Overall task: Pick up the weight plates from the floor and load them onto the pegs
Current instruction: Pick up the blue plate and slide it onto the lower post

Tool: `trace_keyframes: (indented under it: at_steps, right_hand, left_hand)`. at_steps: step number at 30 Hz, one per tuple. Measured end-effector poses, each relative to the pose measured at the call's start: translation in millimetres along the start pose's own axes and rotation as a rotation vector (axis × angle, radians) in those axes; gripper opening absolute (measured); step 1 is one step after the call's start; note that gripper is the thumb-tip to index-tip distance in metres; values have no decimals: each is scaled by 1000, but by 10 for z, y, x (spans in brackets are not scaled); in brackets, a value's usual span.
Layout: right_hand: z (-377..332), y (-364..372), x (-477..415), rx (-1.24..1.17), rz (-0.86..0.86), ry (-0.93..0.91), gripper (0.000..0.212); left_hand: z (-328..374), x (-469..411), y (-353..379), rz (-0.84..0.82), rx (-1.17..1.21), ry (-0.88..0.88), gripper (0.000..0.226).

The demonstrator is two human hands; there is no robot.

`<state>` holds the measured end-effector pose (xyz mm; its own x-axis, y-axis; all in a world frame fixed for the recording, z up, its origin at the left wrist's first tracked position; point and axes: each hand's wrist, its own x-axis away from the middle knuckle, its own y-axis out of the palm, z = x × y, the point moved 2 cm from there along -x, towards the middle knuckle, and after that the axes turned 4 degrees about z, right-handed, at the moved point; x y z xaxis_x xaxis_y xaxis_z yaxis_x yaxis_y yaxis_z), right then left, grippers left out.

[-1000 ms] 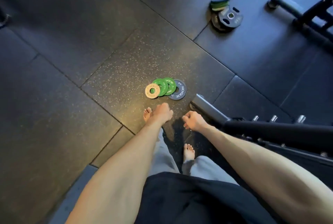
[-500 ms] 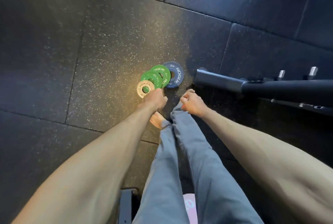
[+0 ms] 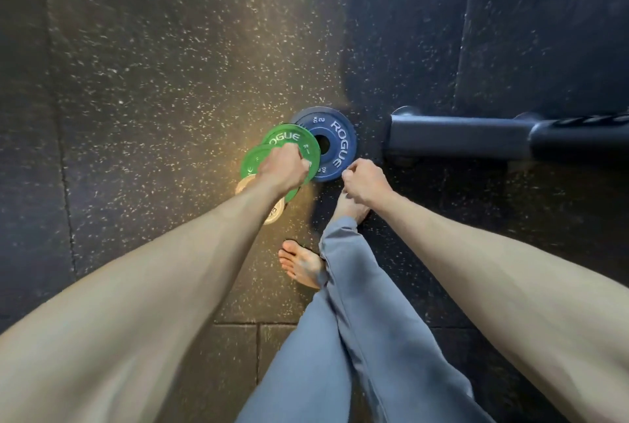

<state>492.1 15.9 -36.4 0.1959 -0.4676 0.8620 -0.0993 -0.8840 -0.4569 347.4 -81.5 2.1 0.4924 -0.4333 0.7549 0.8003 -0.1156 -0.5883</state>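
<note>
Plates: four small discs overlapping in a row on the speckled rubber floor (image 3: 143, 89), near the rack foot (image 3: 459, 138).
Blue plate (image 3: 337, 147): white "ROGUE", "2 KG"; lies flat.
Upper green plate (image 3: 289, 138): overlaps the blue plate.
Lower green plate (image 3: 251, 164): partly covered.
Cream plate (image 3: 274, 215): mostly hidden by the forearm.
Left hand (image 3: 282, 169): fingers curled round the upper green plate's edge.
Right hand (image 3: 364, 181): clenched, holding nothing.

4 plates lay overlapped in a row on the floor (image 3: 153, 82): blue plate (image 3: 335, 147) marked 2 KG, far green plate (image 3: 287, 138), near green plate (image 3: 252, 164), white plate (image 3: 275, 215). Over both greens was the left hand (image 3: 282, 169), fingers curled on the far green plate. Just beside the blue plate, the right hand (image 3: 364, 181) was curled, holding nothing. A rack foot (image 3: 456, 136) lay right of the blue plate.
</note>
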Motion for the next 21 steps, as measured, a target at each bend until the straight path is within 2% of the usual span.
trace_keyframes:
  at_steps: [4,9,13,17,19,21]
  right_hand:
    - [-163,-43,-329,-49,71,92,39]
    - [-88,-13,-851,21,202,127,52]
    - [-77,13,-1116,123,267,27,64]
    - [-118,106,-1294,179,279,-32,76]
    - [-153,178,-1342,203,289,-69,81]
    - [-172,229,-1372,211,314,-91,83]
  left_hand:
    - [6,-592,165,98,-65,19,25]
    - [141,-1184,320,294,-255,126,46]
    - [307,-1555,540,252,-389,203,69]
    - [350,-1688,761,227,-469,199,91]
    - [338,-1701,798,236,-467,217,93]
    - [312,-1702,805,239,-456,277,83]
